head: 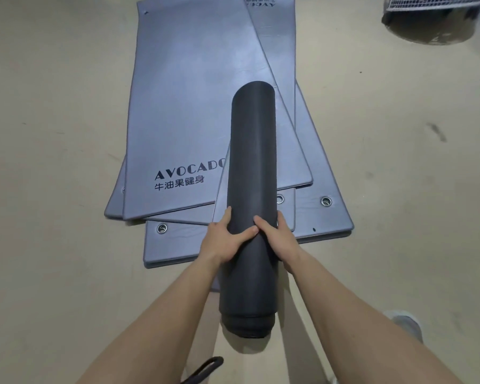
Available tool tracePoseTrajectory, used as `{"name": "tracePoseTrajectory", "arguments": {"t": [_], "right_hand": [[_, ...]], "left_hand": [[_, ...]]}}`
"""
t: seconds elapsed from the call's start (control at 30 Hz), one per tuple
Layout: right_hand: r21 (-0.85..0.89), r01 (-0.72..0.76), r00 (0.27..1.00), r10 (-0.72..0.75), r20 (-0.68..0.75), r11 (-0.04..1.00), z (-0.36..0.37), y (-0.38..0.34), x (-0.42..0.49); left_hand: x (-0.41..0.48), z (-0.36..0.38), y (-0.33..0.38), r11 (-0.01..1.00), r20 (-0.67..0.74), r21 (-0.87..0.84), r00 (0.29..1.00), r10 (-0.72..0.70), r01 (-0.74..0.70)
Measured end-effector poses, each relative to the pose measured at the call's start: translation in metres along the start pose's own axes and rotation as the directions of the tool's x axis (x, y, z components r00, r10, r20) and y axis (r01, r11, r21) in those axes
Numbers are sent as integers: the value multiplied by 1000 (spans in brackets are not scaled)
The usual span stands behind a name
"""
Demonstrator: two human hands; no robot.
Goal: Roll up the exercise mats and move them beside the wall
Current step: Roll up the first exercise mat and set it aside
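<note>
Above the near end of a loose pile of flat mats [194,106], one rolled mat [252,162], dark and nearly black, is held lengthwise, pointing away from the person. Both hands grip it around its middle. The left hand [225,239] wraps the left side with its thumb laid over the top, and the right hand [277,236] curls round the right side, so the two thumbs nearly meet on the roll. The pile is grey-blue and fanned out at different angles. At least four sheets show, but they overlap so much that the exact number cannot be told. Three metal eyelets [162,228] are plain along the near edges, and the one in the middle is partly covered by the roll. The topmost sheet carries the printed word AVOCADO with a line of characters beneath, and the roll hides its last letter. More lettering on a sheet at the far end is cut off by the frame edge. The far ends of the pile also run out of view. On the beige floor [53,134] at the upper right sits a dark round thing under a wire basket [427,4], both cropped and hard to make out. One pale shoe [406,324] shows at the lower right, and one black strap loop [205,367] lies by the left forearm.
</note>
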State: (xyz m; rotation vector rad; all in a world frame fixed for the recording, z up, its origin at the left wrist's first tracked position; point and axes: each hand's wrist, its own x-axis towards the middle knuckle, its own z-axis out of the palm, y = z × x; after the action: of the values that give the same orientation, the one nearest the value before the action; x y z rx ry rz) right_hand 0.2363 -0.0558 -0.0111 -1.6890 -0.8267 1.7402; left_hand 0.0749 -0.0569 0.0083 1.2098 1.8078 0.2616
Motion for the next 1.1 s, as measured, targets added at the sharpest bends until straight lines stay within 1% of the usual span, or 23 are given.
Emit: {"name": "tracePoseTrajectory", "arguments": {"t": [0.07, 0.17, 0.27, 0.37, 0.43, 0.5, 0.6, 0.67, 0.73, 0.8, 0.87, 0.93, 1.0, 1.03, 1.1], "right_hand": [[-38, 1, 1000, -2, -28, 999, 2, -2, 3], [-60, -24, 997, 20, -73, 998, -5, -2, 9], [-44, -28, 990, 22, -141, 999, -32, -8, 15], [-62, -13, 978, -1, -210, 998, -82, -24, 18], [-148, -15, 961, -26, -275, 989, -122, -35, 20], [-240, -56, 944, -27, -328, 969, -166, -46, 23], [-330, -73, 937, -49, -346, 941, -230, -65, 41], [-434, -79, 933, -86, -349, 897, -266, -79, 59], [-499, -99, 916, -117, -383, 861, -299, -88, 75], [-504, -130, 912, -97, -399, 854, -332, -93, 88], [-504, -157, 900, -87, -427, 849, -360, -94, 97], [-544, -194, 857, -128, -499, 817, -376, -91, 107], [-631, -272, 802, -191, -566, 726, -380, -84, 120], [-664, -316, 774, -221, -594, 678, -377, -82, 125], [-674, -368, 707, -279, -650, 640, -371, -79, 129]], "left_hand": [[2, 3, -4, 999, 29, -48, 999, 26, -25], [7, 14, -1, 999, 6, -14, 999, 52, -52], [15, 29, 22, 996, 48, -20, 995, 88, -87], [22, 62, 56, 988, 117, -74, 983, 143, -135], [24, 90, 80, 979, 172, -136, 970, 174, -152], [28, 120, 107, 973, 229, -170, 954, 194, -157], [51, 167, 150, 966, 265, -176, 937, 230, -188], [73, 195, 181, 960, 253, -207, 938, 238, -188], [96, 219, 209, 958, 288, -227, 927, 239, -177], [110, 240, 235, 959, 303, -200, 918, 256, -202], [116, 258, 260, 954, 295, -68, 908, 298, -292], [121, 270, 286, 907, 289, 79, 881, 375, -413], [131, 272, 314, 871, 321, 124, 850, 419, -476], [139, 268, 328, 863, 357, 132, 836, 417, -487], [163, 253, 350, 892, 440, 105, 825, 354, -439]]}}
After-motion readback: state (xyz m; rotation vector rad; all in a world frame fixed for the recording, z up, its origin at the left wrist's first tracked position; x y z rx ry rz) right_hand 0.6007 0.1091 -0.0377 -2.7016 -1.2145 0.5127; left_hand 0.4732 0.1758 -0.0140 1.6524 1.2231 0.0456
